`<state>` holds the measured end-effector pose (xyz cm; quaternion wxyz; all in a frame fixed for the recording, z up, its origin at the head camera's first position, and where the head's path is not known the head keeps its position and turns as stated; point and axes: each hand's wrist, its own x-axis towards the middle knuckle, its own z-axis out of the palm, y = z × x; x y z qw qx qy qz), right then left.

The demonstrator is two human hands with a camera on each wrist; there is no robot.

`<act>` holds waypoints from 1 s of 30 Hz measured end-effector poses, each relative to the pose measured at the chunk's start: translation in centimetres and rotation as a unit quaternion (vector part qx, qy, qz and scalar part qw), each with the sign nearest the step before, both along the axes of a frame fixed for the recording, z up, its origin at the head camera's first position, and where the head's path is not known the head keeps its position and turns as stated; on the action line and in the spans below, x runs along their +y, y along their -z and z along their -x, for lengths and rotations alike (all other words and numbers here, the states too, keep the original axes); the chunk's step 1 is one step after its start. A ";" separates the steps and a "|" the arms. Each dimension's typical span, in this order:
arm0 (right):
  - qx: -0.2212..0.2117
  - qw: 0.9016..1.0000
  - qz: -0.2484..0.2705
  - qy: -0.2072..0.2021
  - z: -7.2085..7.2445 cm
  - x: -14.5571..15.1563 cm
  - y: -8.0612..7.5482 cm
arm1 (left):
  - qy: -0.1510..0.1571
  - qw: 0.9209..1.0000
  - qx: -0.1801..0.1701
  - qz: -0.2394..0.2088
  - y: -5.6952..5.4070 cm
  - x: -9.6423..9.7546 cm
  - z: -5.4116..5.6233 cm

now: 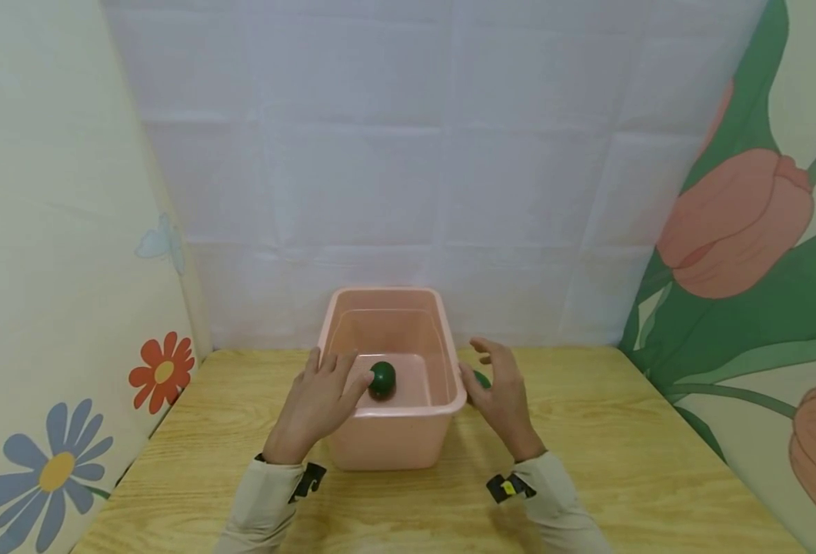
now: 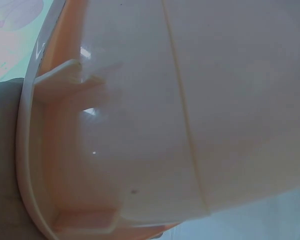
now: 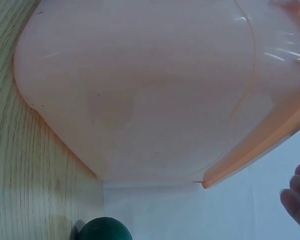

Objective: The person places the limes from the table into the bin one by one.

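A pink plastic bin (image 1: 390, 442) stands on the table. Inside it lies a dark green ball (image 1: 383, 380), partly overlapped by the left thumb in the head view. My left hand (image 1: 319, 400) reaches over the bin's left rim with its fingers extended, gripping nothing. To the right of the bin is my right hand (image 1: 501, 388), its thumb and fingers spread apart and bent a little. Just behind that hand, a second green ball (image 1: 481, 379) rests on the table, mostly hidden in the head view; the right wrist view shows its top (image 3: 105, 230) past the bin's side.
The wood-grain table (image 1: 587, 462) extends to both sides of the bin. A white cloth backdrop (image 1: 352, 169) hangs along its back edge. Flower-printed cloths close off the left (image 1: 54, 292) and right (image 1: 740, 346) sides.
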<state>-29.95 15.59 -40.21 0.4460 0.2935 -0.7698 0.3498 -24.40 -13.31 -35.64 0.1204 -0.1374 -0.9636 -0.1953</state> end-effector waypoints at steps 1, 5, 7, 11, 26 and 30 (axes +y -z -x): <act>-0.001 1.000 0.000 0.001 0.0 0.0 0.0 | -0.002 1.000 0.000 -0.002 0.0 0.0 0.0; -0.001 1.000 0.000 0.004 0.3 0.1 0.1 | -0.005 1.000 -0.001 -0.005 0.0 0.0 0.1; -0.001 1.000 -0.001 0.006 0.3 0.1 0.2 | -0.005 1.000 -0.001 -0.005 0.1 0.0 0.2; -0.002 1.000 -0.002 0.007 0.5 0.1 0.3 | -0.005 1.000 -0.004 -0.003 0.1 -0.1 0.1; -0.015 1.000 -0.007 0.017 0.8 0.3 0.8 | 0.010 1.000 0.019 0.009 0.2 -0.1 0.1; -0.015 1.000 -0.009 0.020 0.9 0.3 0.9 | 0.008 1.000 0.015 0.009 0.2 -0.1 0.1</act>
